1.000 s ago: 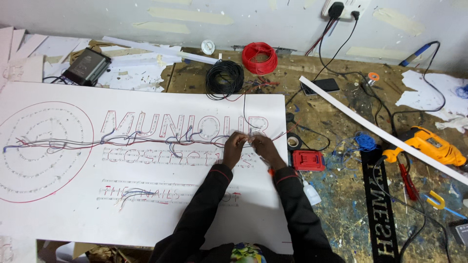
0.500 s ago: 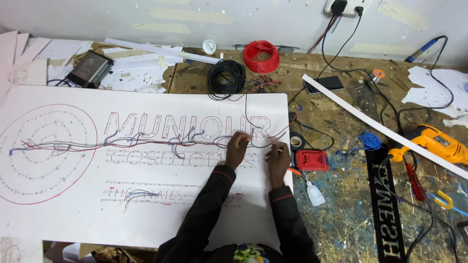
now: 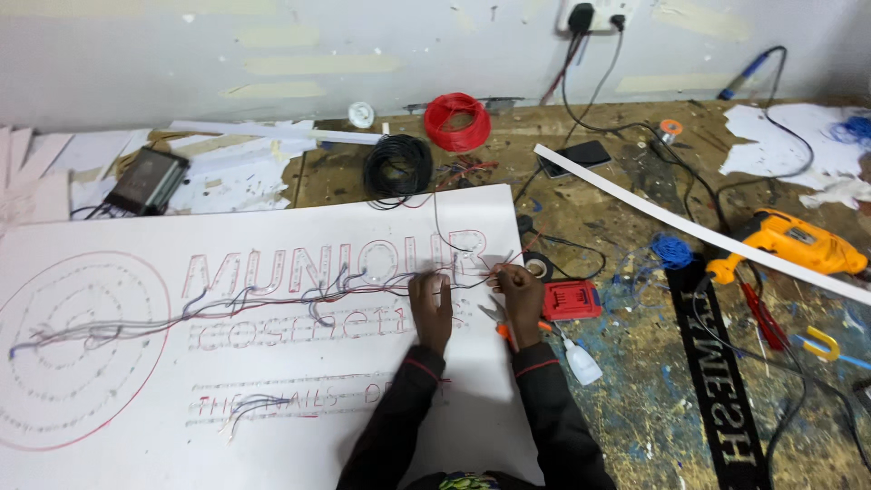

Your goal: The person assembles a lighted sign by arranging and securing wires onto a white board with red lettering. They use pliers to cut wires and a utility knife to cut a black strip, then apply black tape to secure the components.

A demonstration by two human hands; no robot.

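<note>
From the head view, a large white sign board (image 3: 272,363) lies flat on the bench (image 3: 635,417), its letter outlines and ring pattern dotted with small holes. Thin red and dark wires (image 3: 272,299) run across the lettering toward both hands. The left hand (image 3: 431,308) lies on the board with fingers spread over the wires; the right hand (image 3: 519,295), near the board's right edge, pinches a wire end in its grip. Orange-handled scissors (image 3: 497,319) lie just beside it. A red coil (image 3: 456,120) and a black coil (image 3: 397,165) sit beyond the board. To the right are a small red box (image 3: 571,299), a white glue bottle (image 3: 581,363), a black lettered strip (image 3: 721,381), and a yellow drill (image 3: 789,243).
</note>
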